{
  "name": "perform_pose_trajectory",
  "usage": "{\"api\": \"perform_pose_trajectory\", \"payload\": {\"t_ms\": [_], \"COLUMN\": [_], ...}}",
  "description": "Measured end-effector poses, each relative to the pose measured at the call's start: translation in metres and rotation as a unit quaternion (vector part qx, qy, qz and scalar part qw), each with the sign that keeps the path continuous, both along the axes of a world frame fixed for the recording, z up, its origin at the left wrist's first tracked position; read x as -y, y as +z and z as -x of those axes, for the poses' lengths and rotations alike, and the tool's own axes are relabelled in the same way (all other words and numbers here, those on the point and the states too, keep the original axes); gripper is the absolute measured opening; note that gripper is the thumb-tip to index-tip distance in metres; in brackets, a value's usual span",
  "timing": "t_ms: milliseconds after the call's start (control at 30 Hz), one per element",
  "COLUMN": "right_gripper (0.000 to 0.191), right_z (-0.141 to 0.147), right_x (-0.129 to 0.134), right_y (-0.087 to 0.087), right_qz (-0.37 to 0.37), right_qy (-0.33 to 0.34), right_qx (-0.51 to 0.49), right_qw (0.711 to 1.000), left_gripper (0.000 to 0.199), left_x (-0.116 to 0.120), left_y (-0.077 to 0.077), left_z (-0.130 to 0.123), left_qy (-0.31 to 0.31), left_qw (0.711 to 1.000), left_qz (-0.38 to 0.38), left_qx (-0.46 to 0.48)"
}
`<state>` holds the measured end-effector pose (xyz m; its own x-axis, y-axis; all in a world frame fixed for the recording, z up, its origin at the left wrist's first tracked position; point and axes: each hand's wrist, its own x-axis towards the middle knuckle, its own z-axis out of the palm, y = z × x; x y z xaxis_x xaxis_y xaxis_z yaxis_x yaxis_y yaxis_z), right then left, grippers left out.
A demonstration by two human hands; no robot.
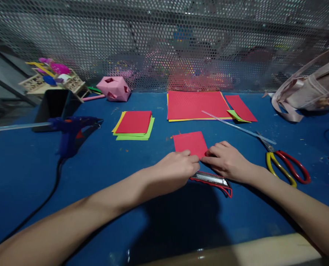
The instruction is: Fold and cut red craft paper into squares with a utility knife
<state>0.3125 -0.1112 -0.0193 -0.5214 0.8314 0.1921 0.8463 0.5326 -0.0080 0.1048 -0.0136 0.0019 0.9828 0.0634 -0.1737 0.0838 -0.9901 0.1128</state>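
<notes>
A red paper square (190, 143) lies on the blue table in front of me. My left hand (179, 168) is closed at its lower edge, fingers curled down; what they pinch is hidden. At the paper's right corner, my right hand (226, 160) has its fingers pressed together on the edge, thumb side hidden. A red-handled cutter (212, 179) lies just below both hands, its left end beside my left hand. Behind the square are large red sheets (197, 104) over yellow ones, and to the left a pile of small red, yellow and green squares (133, 122).
Scissors (280, 160) and a thin clear strip (236, 126) lie to the right. A blue glue gun (70, 129) with a cable stands left, near a black container (53, 105) and a pink paper shape (114, 88). A bag (311, 90) sits back right, before a perforated metal panel (153, 44).
</notes>
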Motion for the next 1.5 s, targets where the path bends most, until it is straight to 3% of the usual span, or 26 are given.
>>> {"api": "perform_pose_trajectory", "payload": {"t_ms": [300,467,633,833,1100,1500], "right_gripper": [0.023,0.025,0.033,0.03,0.034,0.032], "right_z": [-0.019,-0.008,0.007,0.001,0.025,-0.005], "right_x": [0.005,0.004,-0.002,0.0,-0.005,0.006], "right_y": [0.014,0.013,0.009,0.012,0.009,0.024], "right_qz": [0.051,0.03,0.1,0.122,0.141,0.151], "right_qy": [-0.019,-0.034,0.034,0.029,0.046,0.0], "right_qx": [-0.02,-0.054,-0.157,-0.14,-0.17,-0.09], "right_qw": [0.998,0.997,0.982,0.982,0.974,0.984], "left_gripper": [0.024,0.023,0.024,0.022,0.019,0.021], "left_x": [0.006,0.009,0.006,-0.007,-0.002,0.002], "left_y": [0.015,0.016,0.018,0.027,0.023,0.036], "left_z": [0.002,0.002,0.001,0.003,0.004,0.011], "left_qy": [0.018,0.022,0.03,0.066,0.028,0.04], "left_qw": [0.998,0.998,0.998,0.994,0.997,0.993], "left_qz": [0.003,-0.005,-0.007,0.035,0.014,0.012], "left_qx": [-0.06,-0.058,-0.056,-0.085,-0.068,-0.107]}}
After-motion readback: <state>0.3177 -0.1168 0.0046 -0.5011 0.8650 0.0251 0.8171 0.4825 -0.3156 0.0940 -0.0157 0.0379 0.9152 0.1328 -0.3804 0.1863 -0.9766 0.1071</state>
